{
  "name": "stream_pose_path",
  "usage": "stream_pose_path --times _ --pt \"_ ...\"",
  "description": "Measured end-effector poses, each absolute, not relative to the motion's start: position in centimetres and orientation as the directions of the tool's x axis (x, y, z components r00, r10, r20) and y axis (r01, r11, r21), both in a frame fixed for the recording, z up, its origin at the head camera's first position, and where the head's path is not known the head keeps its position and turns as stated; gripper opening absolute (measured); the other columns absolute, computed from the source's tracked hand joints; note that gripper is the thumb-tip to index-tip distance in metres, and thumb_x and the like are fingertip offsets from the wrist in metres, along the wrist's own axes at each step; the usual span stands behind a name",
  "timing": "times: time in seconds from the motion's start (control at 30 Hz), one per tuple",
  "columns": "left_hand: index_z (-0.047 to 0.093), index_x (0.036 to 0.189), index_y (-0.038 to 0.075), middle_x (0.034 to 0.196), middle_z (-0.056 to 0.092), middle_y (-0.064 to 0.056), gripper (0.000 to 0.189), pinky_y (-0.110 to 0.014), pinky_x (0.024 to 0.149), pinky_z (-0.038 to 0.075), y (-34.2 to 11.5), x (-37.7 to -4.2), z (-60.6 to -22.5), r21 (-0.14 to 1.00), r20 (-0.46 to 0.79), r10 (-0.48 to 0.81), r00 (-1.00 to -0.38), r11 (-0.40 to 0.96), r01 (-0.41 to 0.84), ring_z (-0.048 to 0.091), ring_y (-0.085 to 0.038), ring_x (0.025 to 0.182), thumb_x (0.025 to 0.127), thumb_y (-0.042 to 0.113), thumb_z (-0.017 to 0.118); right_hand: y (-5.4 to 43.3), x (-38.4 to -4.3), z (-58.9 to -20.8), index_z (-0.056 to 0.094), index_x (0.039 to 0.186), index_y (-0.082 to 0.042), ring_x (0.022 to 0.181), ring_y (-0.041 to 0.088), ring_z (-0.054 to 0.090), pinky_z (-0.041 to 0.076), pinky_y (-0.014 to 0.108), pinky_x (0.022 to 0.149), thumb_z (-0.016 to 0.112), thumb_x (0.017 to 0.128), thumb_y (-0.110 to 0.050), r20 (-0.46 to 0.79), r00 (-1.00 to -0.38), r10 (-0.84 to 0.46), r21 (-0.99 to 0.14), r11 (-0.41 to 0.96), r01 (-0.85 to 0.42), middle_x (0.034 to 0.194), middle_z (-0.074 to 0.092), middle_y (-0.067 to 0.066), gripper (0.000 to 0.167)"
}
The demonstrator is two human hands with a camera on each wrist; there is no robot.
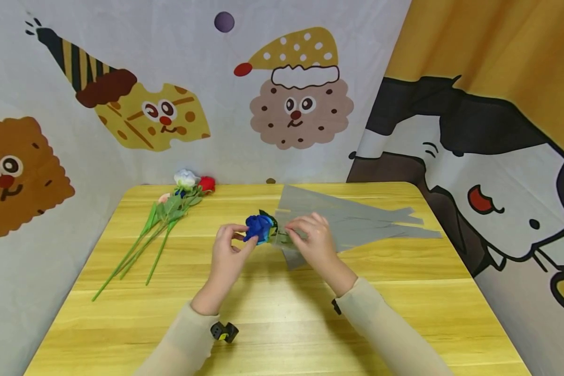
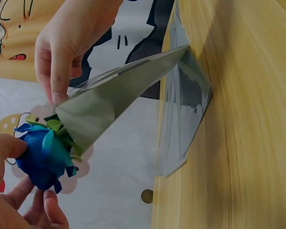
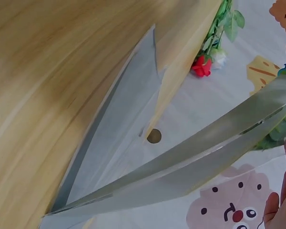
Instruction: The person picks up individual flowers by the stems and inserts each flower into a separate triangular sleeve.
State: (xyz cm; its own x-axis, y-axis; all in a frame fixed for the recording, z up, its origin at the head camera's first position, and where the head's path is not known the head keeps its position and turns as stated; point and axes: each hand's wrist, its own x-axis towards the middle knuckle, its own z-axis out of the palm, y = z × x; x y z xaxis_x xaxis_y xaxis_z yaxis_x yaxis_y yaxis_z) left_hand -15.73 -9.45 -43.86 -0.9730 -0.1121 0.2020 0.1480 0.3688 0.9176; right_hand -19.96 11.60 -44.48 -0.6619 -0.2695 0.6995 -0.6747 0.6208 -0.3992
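A blue artificial rose (image 1: pixel 258 228) is between the thumb and fingers of my left hand (image 1: pixel 227 256), gripped at its bloom. Just below the bloom, green leaves (image 2: pixel 56 125) meet the mouth of a clear greyish flower sleeve (image 2: pixel 109 102). The rose's stem is hidden inside that sleeve, which slants up from the table in both wrist views. My right hand (image 1: pixel 317 248) pinches the rim of the sleeve beside the rose, thumb against forefinger. More flat sleeves (image 1: pixel 371 219) lie beneath and to the right, their narrow ends pointing right.
At the table's left lie several stemmed flowers, among them a white rose (image 1: pixel 186 178) and a red rose (image 1: pixel 207 184), their green stems (image 1: pixel 136 251) pointing toward the near left. A cloth with cartoon prints (image 1: pixel 235 130) hangs behind the wooden table (image 1: pixel 282 324).
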Motion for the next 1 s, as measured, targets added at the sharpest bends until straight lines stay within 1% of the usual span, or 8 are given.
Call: stream_pose_path --times 0.13,0.23,0.37,0.47,0.6,0.67,0.8,1.0 --pt "0.061 0.11 0.013 0.109 0.058 -0.003 0.029 -0.023 0.065 0.047 -9.2 -15.7 -43.9 0.925 0.195 -0.117 -0.974 0.351 0.143 0.055 -0.016 0.093 0.085 0.021 0.071 11.4 -20.0 -44.4 0.074 0.087 -0.014 0.083 0.015 0.056 0.041 0.034 0.075 0.075 0.081 -0.015 0.706 -0.654 -0.273 -0.398 0.611 -0.684 0.09 0.073 -0.002 0.007" --pt "0.063 0.112 0.012 0.111 0.06 -0.004 0.025 -0.022 0.068 0.047 -9.2 -15.7 -43.9 0.944 0.197 -0.128 -0.972 0.293 0.152 0.056 -0.017 0.095 0.088 0.016 0.066 11.4 -20.0 -44.2 0.074 0.087 -0.014 0.083 0.015 0.056 0.041 0.035 0.076 0.075 0.081 -0.013 0.709 -0.655 -0.261 -0.41 0.603 -0.684 0.09 0.073 -0.001 0.007" --pt "0.065 0.111 0.004 0.111 0.062 -0.013 0.02 -0.019 0.069 0.047 -8.9 -15.1 -42.7 0.948 0.221 -0.138 -0.965 0.262 0.18 0.058 -0.023 0.096 0.092 0.007 0.058 11.5 -20.0 -44.2 0.075 0.087 -0.013 0.084 0.016 0.056 0.041 0.035 0.077 0.075 0.08 -0.011 0.705 -0.662 -0.254 -0.418 0.605 -0.677 0.091 0.073 -0.001 0.007" --pt "0.067 0.109 0.002 0.109 0.063 -0.014 0.019 -0.017 0.066 0.047 -8.8 -15.4 -42.9 0.938 0.253 -0.139 -0.957 0.279 0.207 0.059 -0.024 0.093 0.092 0.008 0.06 11.5 -20.0 -44.2 0.075 0.088 -0.013 0.084 0.016 0.056 0.041 0.035 0.076 0.075 0.081 -0.011 0.702 -0.662 -0.261 -0.414 0.608 -0.678 0.091 0.072 -0.001 0.008" --pt "0.068 0.107 0.008 0.106 0.064 -0.008 0.018 -0.017 0.064 0.047 -8.8 -16.3 -44.5 0.925 0.286 -0.127 -0.95 0.296 0.239 0.06 -0.018 0.09 0.091 0.013 0.063 11.3 -19.9 -44.1 0.075 0.089 -0.014 0.084 0.015 0.056 0.04 0.034 0.075 0.075 0.081 -0.014 0.707 -0.656 -0.265 -0.409 0.603 -0.685 0.091 0.072 -0.002 0.008" --pt "0.068 0.106 0.009 0.104 0.064 -0.006 0.017 -0.017 0.063 0.047 -8.7 -16.3 -44.5 0.919 0.292 -0.119 -0.949 0.311 0.243 0.06 -0.017 0.088 0.091 0.013 0.063 11.2 -19.9 -44.1 0.074 0.089 -0.014 0.084 0.015 0.056 0.04 0.033 0.075 0.075 0.081 -0.015 0.709 -0.654 -0.265 -0.411 0.598 -0.688 0.091 0.072 -0.002 0.008" --pt "0.068 0.106 0.009 0.103 0.065 -0.006 0.017 -0.017 0.063 0.047 -8.5 -16.3 -44.5 0.912 0.304 -0.114 -0.946 0.321 0.254 0.06 -0.018 0.087 0.09 0.011 0.064 11.2 -19.9 -43.9 0.074 0.088 -0.014 0.084 0.015 0.056 0.04 0.034 0.075 0.074 0.081 -0.016 0.708 -0.656 -0.26 -0.414 0.6 -0.685 0.091 0.072 -0.002 0.008" --pt "0.068 0.106 0.007 0.103 0.065 -0.007 0.017 -0.018 0.065 0.049 -8.3 -16.4 -44.5 0.913 0.296 -0.099 -0.95 0.322 0.251 0.061 -0.018 0.089 0.09 0.01 0.064 11.2 -19.9 -43.7 0.074 0.089 -0.013 0.085 0.016 0.056 0.041 0.034 0.076 0.073 0.082 -0.017 0.707 -0.66 -0.256 -0.42 0.599 -0.682 0.092 0.072 -0.002 0.007"
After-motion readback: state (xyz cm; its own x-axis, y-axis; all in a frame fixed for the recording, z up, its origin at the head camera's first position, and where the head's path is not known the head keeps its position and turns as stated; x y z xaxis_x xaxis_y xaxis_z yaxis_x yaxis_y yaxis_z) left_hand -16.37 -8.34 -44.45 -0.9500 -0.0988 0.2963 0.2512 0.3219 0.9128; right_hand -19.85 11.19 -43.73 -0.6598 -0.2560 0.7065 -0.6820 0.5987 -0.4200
